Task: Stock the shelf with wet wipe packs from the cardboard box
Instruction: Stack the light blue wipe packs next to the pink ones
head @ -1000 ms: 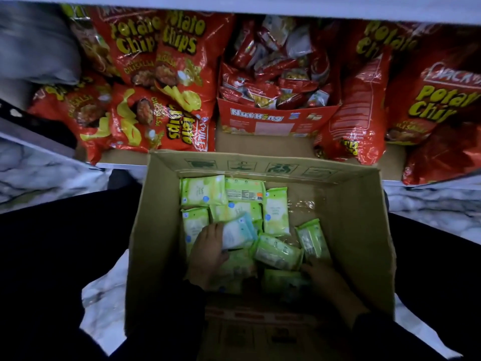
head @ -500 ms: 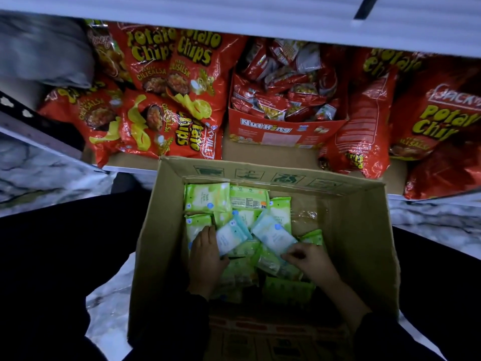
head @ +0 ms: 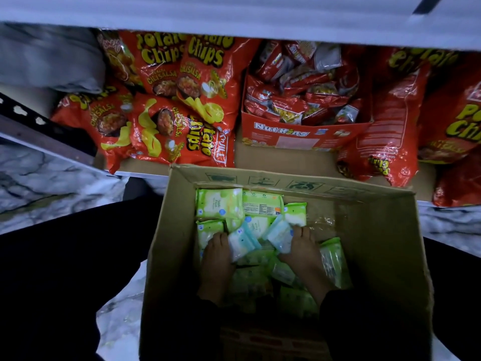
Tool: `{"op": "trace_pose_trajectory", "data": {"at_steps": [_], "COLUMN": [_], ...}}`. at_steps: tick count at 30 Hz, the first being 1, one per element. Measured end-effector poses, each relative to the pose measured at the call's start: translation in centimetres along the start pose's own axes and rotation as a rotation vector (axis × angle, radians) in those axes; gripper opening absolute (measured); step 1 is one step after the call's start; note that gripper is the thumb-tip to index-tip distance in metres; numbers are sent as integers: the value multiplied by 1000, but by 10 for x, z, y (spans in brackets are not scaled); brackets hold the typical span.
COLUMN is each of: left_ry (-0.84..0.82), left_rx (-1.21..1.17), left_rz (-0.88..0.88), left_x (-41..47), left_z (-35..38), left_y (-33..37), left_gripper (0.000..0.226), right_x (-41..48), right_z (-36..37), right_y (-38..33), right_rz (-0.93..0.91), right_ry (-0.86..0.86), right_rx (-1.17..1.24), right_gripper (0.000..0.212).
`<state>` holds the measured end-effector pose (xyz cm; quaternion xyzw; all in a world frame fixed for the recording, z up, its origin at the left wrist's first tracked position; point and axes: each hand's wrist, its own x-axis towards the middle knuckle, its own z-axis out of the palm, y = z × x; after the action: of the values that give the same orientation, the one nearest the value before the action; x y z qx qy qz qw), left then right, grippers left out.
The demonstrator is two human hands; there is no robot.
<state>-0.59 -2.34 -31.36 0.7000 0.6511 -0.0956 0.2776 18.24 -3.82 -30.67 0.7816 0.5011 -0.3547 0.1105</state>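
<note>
both hands are down in the cardboard box (head: pixel 166 256): left hand (head: pixel 217 259) has its fingers clamped on a pale blue pack (head: pixel 243 243), right hand (head: pixel 304 256) on a second pale pack (head: pixel 279 237), on top of the green wet wipe packs (head: pixel 220 203). i'd lift straight up clear of the walls, then aim for the bare shelf (head: pixel 283 161) strip by the nut box (head: pixel 299 134).

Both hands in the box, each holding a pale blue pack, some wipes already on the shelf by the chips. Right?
No. Head view: the shelf shows chip bags and a NutKing tray; all wipes sit in the box. Rest holds: left hand and right hand in it, each holding a pale blue pack.
</note>
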Motion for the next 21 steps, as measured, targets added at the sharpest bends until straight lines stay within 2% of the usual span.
{"op": "trace_pose_trajectory", "data": {"at_steps": [4,10,16,21], "left_ry": [-75,1,145,350], "left_rx": [62,145,158,152], "left_rz": [33,106,211,315], "left_x": [-3,-10,-33,-58], "left_z": [-10,-42,-91,-150], "left_y": [5,18,34,51], "left_gripper": [55,58,65,66], "right_x": [-4,-27,-73,-117], "right_z": [-5,-40,-86,-124], "right_y": [3,13,9,-5], "right_rz": [23,-11,-65,-180], "right_ry": [38,196,360,551], "right_rx": [22,31,51,98], "right_gripper": [73,68,60,61]}}
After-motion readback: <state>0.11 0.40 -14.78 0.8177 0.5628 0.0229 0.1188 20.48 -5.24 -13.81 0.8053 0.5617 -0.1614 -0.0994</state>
